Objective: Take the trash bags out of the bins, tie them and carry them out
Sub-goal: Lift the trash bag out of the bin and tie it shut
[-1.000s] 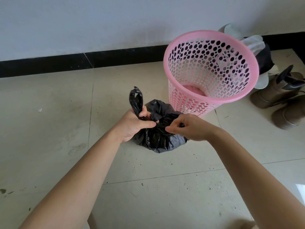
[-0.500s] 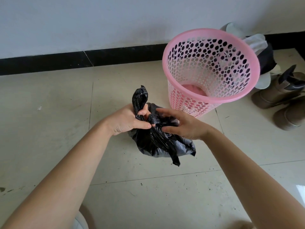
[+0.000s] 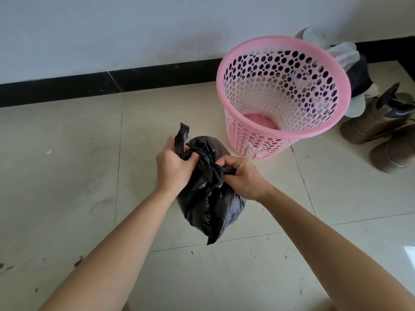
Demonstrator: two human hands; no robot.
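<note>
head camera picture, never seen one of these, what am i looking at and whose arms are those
No machine here. The camera sits on a person's head and looks forward and down, so the two bare arms coming in from below are that person's own. The left hand grips one twisted end of a black trash bag; the right hand grips the other end, apparently tying it shut. Behind the bag a pink perforated bin stands on the tiled floor with no bag inside. Brown boots sit to its right.
</note>
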